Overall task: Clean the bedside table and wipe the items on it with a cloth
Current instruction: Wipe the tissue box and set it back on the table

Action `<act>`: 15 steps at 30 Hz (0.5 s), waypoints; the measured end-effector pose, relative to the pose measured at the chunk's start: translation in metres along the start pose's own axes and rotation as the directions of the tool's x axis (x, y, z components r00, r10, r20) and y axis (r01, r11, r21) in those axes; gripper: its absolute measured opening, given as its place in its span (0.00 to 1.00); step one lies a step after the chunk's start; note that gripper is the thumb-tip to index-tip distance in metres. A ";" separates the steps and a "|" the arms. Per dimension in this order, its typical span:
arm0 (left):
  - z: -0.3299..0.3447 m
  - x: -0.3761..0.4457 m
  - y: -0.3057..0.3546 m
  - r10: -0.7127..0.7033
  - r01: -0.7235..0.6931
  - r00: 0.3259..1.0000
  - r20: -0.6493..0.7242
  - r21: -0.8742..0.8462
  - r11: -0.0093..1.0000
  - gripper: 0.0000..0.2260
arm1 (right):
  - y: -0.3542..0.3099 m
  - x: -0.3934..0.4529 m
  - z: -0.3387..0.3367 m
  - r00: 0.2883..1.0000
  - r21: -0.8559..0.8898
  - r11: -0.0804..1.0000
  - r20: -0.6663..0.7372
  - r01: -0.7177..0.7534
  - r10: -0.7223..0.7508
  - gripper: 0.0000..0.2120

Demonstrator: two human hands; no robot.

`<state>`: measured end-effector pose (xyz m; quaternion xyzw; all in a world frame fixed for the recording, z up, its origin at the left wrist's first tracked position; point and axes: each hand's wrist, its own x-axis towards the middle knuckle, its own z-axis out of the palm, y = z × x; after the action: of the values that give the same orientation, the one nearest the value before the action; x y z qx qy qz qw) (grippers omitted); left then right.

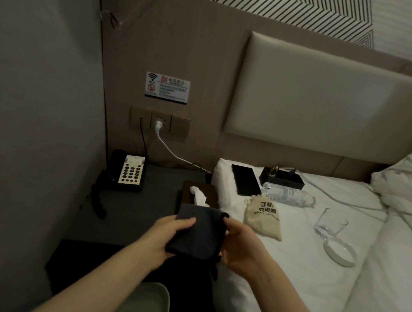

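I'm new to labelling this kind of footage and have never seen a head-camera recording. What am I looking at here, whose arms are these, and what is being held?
There is no machine here. The single picture comes from a wide-angle camera worn on a person's head, looking forward and down, so the two bare arms reaching in from the bottom are the wearer's own.

The left hand and the right hand together hold a folded dark cloth above the edge of the dark bedside table. On the table stand a telephone and a tissue box with a tissue sticking up.

On the white bed to the right lie a black phone, a black tray, a water bottle on its side, a beige drawstring bag, a glass and a clear dish.
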<state>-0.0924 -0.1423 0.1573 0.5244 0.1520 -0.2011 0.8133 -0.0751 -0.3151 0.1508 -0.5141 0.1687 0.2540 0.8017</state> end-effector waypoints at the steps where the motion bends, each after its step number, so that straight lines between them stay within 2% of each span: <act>1: 0.006 0.005 -0.001 0.033 -0.032 0.998 -0.049 0.028 0.999 0.09 | -0.003 0.005 -0.005 0.999 -0.062 0.998 -0.053 0.000 -0.003 0.20; 3: 0.016 0.018 -0.005 0.050 -0.041 0.992 -0.112 0.079 0.996 0.05 | -0.012 0.013 -0.020 0.991 -0.152 0.988 -0.130 -0.001 -0.019 0.23; 5: 0.022 0.033 -0.014 0.048 -0.027 0.988 -0.144 0.140 0.990 0.07 | -0.024 0.022 -0.044 0.968 -0.183 0.982 -0.233 0.054 -0.097 0.15; 7: 0.026 0.048 -0.028 0.044 -0.015 0.990 -0.135 0.213 0.977 0.10 | -0.041 0.035 -0.070 0.899 -0.275 0.951 -0.367 0.139 -0.238 0.09; 10: 0.030 0.069 -0.048 0.006 0.039 0.988 -0.154 0.288 0.957 0.11 | -0.076 0.059 -0.105 0.746 -0.488 0.850 -0.488 0.197 -0.453 0.17; 11: 0.030 0.075 -0.054 -0.004 0.054 0.986 -0.166 0.297 0.953 0.11 | -0.086 0.067 -0.114 0.699 -0.567 0.808 -0.513 0.160 -0.498 0.22; 13: 0.031 0.086 -0.059 -0.020 0.077 0.980 -0.196 0.289 0.954 0.10 | -0.099 0.086 -0.132 0.643 -0.694 0.719 -0.557 -0.013 -0.526 0.31; 15: 0.032 0.098 -0.058 -0.026 0.085 0.974 -0.227 0.257 0.963 0.10 | -0.102 0.105 -0.144 0.644 -0.759 0.627 -0.571 -0.176 -0.510 0.34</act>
<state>-0.0340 -0.2091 0.0799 0.6430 0.2280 -0.1827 0.7079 0.0686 -0.4569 0.1103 -0.8706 0.3039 -0.0187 0.3864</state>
